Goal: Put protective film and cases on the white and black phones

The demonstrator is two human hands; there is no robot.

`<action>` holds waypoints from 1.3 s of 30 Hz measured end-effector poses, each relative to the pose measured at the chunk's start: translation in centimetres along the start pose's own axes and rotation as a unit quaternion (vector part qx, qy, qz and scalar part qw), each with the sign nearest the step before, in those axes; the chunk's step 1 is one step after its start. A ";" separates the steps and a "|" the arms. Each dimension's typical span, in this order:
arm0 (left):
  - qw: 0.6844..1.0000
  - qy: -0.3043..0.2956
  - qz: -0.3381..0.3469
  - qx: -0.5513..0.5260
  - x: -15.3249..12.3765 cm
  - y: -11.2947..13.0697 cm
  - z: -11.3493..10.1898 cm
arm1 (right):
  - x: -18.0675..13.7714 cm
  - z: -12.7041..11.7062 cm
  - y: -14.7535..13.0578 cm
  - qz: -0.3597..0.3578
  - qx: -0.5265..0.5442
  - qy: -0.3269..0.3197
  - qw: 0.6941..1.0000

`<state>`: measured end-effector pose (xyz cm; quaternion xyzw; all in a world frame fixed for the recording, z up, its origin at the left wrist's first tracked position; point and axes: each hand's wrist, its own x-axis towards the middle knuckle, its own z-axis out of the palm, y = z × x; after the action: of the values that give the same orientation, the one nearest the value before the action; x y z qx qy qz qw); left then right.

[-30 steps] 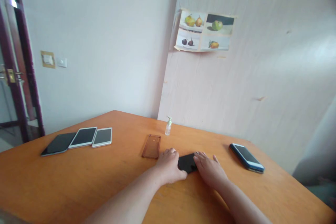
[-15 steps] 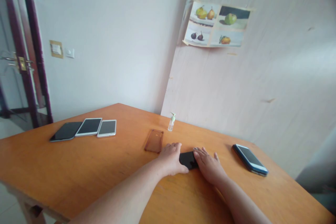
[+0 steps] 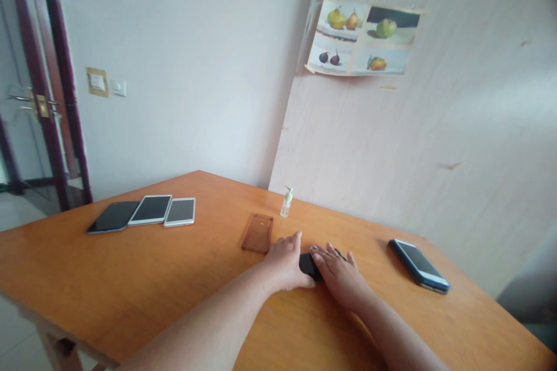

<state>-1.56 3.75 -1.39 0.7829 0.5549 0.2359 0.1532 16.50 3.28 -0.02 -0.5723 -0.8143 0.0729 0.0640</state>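
Note:
A black smartphone (image 3: 308, 266) lies flat on the wooden table in front of me, partly covered by both hands. Its left end is held by my left hand (image 3: 285, 264), thumb on the near edge and fingers on the far edge. Across the phone's middle and right part, my right hand (image 3: 338, 275) lies flat with outstretched fingers. A small pale bit shows at its fingertips; I cannot make out what it is. Just left of my left hand lies a brown translucent phone case (image 3: 258, 233). Behind it stands a small clear pump bottle (image 3: 286, 203) with a green top.
On the left of the table (image 3: 209, 295) lie a dark tablet (image 3: 113, 217), a white tablet (image 3: 150, 210) and a white phone (image 3: 180, 211), side by side. A white phone on a dark blue base (image 3: 419, 265) lies at the right. The wall bounds the table's far edge.
My right hand has slid left along the phone, closer to my left hand, and covers more of the screen. My left hand keeps its hold. The view has shifted slightly.

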 end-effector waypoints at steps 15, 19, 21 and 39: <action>1.000 -0.010 0.008 0.003 0.1 0.1 0.0 | 0.6 0.1 2.3 0.073 -0.007 0.014 0.997; 1.000 0.004 0.013 0.010 0.1 -0.1 0.2 | -0.1 0.2 0.6 0.021 -0.025 0.009 0.999; 1.000 0.011 0.016 0.016 0.1 -0.1 0.2 | -0.9 0.1 -1.3 -0.051 0.003 -0.006 0.999; 0.999 -0.001 0.031 0.039 0.0 -0.1 -0.1 | -2.7 -1.2 -2.5 -0.109 0.011 -0.058 0.992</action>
<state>-1.68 3.80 -1.31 0.8057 0.5386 0.2177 0.1155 15.37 -0.02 1.59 -0.4739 -0.8735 0.1077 0.0302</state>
